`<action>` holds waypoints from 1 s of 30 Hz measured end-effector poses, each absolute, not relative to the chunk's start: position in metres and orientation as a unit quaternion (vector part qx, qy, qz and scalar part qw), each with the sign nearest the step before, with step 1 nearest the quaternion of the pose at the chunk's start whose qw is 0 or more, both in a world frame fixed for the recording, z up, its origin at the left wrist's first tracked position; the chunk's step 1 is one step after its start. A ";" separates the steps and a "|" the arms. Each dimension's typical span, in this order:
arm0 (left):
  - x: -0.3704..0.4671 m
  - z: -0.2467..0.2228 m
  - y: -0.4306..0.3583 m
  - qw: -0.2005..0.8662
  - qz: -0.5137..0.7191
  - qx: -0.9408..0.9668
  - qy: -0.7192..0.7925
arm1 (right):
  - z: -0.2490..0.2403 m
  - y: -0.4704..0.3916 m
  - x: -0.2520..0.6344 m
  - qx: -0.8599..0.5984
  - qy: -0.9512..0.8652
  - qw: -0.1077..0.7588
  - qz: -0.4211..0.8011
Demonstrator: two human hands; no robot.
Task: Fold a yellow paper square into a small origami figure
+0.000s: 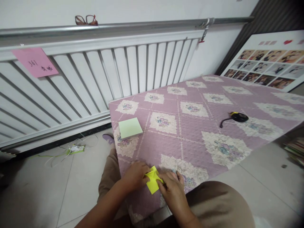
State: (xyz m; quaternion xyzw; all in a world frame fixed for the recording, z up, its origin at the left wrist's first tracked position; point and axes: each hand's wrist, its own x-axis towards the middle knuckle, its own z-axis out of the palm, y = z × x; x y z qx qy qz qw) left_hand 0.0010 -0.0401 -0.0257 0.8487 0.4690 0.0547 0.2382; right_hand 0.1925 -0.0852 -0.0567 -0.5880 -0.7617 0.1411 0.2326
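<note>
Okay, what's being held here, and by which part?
The yellow folded paper, held at opposite side edges: left hand on one, right hand on the other.

Paper pad (130, 128) lies left of tape measure (239, 117).

Looks like a home: white radiator (119, 71) across the upper left, glasses (86, 20) on the pipe (147, 27) above, flower-patterned cloth (163, 144) over the surface (220, 117), board of couple photos (268, 65) at upper right, power strip (76, 148) on tiled floor (80, 180), lower left.
</note>
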 end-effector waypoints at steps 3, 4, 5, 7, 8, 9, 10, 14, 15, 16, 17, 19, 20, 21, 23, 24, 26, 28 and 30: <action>0.000 -0.027 -0.036 0.231 0.039 0.859 0.455 | -0.054 -0.082 0.192 -0.581 -0.769 0.225 0.144; 0.000 -0.028 -0.035 0.231 0.035 0.860 0.453 | -0.054 -0.082 0.192 -0.580 -0.769 0.228 0.145; 0.000 -0.029 -0.034 0.229 0.032 0.861 0.453 | -0.054 -0.081 0.192 -0.579 -0.767 0.234 0.147; -0.001 -0.032 -0.035 0.223 0.027 0.863 0.452 | -0.055 -0.082 0.191 -0.578 -0.764 0.247 0.146; -0.001 -0.033 -0.035 0.219 0.028 0.864 0.453 | -0.055 -0.082 0.191 -0.576 -0.764 0.253 0.143; -0.002 -0.034 -0.036 0.214 0.031 0.865 0.453 | -0.056 -0.083 0.191 -0.576 -0.764 0.257 0.138; -0.002 -0.034 -0.037 0.208 0.036 0.866 0.453 | -0.057 -0.084 0.191 -0.575 -0.764 0.261 0.132; -0.005 -0.040 -0.041 0.177 0.054 0.876 0.445 | -0.061 -0.086 0.191 -0.565 -0.775 0.262 0.110; -0.006 -0.043 -0.042 0.167 0.056 0.880 0.441 | -0.062 -0.086 0.191 -0.560 -0.780 0.259 0.104; -0.007 -0.046 -0.044 0.159 0.058 0.883 0.437 | -0.064 -0.087 0.192 -0.555 -0.786 0.257 0.097; -0.008 -0.049 -0.045 0.151 0.060 0.887 0.433 | -0.065 -0.087 0.192 -0.550 -0.791 0.254 0.085; -0.011 -0.054 -0.048 0.128 0.069 0.894 0.424 | -0.068 -0.088 0.193 -0.542 -0.800 0.251 0.053; -0.012 -0.057 -0.050 0.111 0.076 0.898 0.419 | -0.069 -0.088 0.194 -0.535 -0.807 0.248 0.039; -0.013 -0.058 -0.052 0.092 0.085 0.902 0.413 | -0.069 -0.088 0.195 -0.525 -0.815 0.245 0.028; -0.014 -0.058 -0.056 0.051 0.104 0.911 0.395 | -0.069 -0.089 0.197 -0.501 -0.832 0.237 0.017; -0.015 -0.057 -0.058 0.036 0.109 0.915 0.386 | -0.068 -0.090 0.198 -0.490 -0.840 0.234 0.014; -0.015 -0.055 -0.060 0.016 0.113 0.921 0.371 | -0.067 -0.091 0.199 -0.473 -0.851 0.227 0.006; -0.015 -0.053 -0.062 0.002 0.116 0.924 0.363 | -0.065 -0.092 0.201 -0.462 -0.858 0.225 -0.006; -0.015 -0.053 -0.064 -0.010 0.125 0.924 0.360 | -0.064 -0.094 0.202 -0.451 -0.864 0.223 -0.016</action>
